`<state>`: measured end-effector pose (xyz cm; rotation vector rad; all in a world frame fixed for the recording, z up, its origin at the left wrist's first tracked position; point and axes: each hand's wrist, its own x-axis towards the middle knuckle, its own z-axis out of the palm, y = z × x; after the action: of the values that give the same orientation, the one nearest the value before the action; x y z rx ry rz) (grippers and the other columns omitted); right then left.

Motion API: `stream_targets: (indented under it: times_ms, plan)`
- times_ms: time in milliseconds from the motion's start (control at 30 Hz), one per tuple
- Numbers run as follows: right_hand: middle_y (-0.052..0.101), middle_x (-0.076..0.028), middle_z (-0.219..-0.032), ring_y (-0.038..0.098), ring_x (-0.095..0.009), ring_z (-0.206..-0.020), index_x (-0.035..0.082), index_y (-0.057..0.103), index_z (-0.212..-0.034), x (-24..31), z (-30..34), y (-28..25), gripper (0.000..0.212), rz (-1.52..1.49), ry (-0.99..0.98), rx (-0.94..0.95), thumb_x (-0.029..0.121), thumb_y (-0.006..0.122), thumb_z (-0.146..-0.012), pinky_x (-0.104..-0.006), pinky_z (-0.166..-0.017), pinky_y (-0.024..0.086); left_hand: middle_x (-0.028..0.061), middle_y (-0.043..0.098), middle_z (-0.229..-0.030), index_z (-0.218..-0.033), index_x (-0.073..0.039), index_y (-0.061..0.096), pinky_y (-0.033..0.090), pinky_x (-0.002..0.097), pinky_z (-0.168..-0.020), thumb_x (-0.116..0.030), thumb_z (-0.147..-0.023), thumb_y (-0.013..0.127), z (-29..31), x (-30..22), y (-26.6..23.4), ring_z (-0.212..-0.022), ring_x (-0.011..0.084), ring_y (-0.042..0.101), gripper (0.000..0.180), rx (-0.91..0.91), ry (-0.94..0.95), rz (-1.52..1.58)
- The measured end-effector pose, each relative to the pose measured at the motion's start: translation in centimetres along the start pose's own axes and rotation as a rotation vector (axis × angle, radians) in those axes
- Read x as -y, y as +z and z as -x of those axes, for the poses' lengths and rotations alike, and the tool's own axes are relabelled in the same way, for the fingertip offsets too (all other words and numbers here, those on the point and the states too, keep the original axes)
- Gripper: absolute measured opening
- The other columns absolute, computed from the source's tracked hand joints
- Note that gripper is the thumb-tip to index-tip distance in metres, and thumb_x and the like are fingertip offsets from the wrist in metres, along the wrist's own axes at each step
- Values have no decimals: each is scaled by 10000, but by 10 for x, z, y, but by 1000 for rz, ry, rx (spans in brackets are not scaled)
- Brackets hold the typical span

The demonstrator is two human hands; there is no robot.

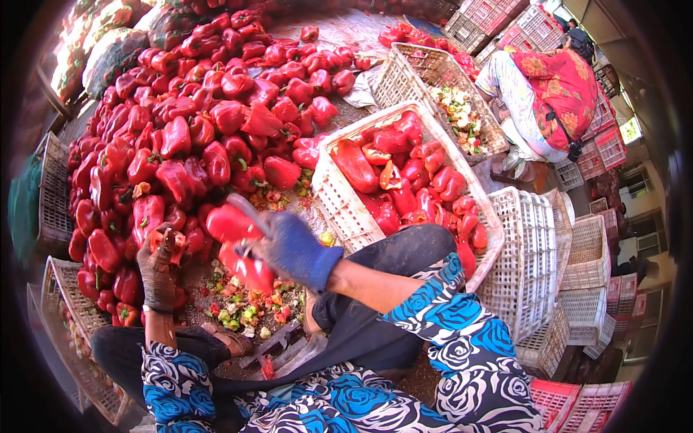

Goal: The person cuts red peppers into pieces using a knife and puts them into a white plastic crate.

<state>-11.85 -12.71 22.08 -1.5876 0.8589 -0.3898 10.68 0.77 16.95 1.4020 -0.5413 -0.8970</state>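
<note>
My left hand (159,278), in a dark, dirty glove, has its fingers curled round a red bell pepper (175,247) at the near edge of a large pepper pile (216,123). In a blue glove, my right hand (299,249) is closed on a knife with a grey blade (250,212), smeared by motion. Blurred red peppers (250,268) show just beside its fingers and beneath the blade. Whether the right hand also grips them, I cannot tell. Below lie trimmed cores and green and pale scraps (249,307).
Right of my hands a white plastic crate (336,206) holds red peppers. Behind it another crate (397,79) contains scraps. Stacked crates (516,263) stand to the right, with more crates (54,195) at left. A person in red floral clothing (556,94) bends at the far right.
</note>
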Motion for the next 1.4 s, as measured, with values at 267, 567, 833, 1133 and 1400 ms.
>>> stream_targets:
  times_ms: [267,567,833,1133,1400]
  plan:
    - [660,-106,-821,602,-124,-603,67,472,-1352,36,13,-151,486,102,-156,-437,125,623,-893,-295,-546,495,22,596,-1069,-1350,-68,450,560,245,-680,-226,-885,674,12,16,1,-855,107,619,540,99,-169,97]
    - [671,-235,-873,673,-337,-693,4,664,-1052,-152,35,-180,360,425,462,-543,296,689,-843,-427,-611,530,-35,574,-961,-1235,-86,486,481,182,-644,-238,-880,680,7,46,22,-796,45,561,432,236,-225,49]
    - [649,-264,-815,651,-401,-764,-39,653,-961,-153,37,-193,442,719,354,-553,374,706,-813,-460,-678,519,-39,596,-920,-1219,-66,542,447,173,-604,-232,-884,674,5,39,47,-772,42,571,397,165,-268,178]
    - [535,-42,-536,518,-161,-378,-8,626,-795,-137,28,-179,310,203,400,-763,275,749,-826,-307,-351,381,33,603,-929,-1306,-90,465,575,299,-740,-81,-903,614,22,15,39,-876,179,659,430,238,-434,369]
    - [649,-108,-875,626,-132,-652,-15,546,-1162,-96,27,-227,267,286,108,-749,12,552,-896,-226,-389,451,32,629,-996,-1180,-45,550,530,232,-729,-210,-836,732,17,26,34,-859,86,615,423,240,-210,73]
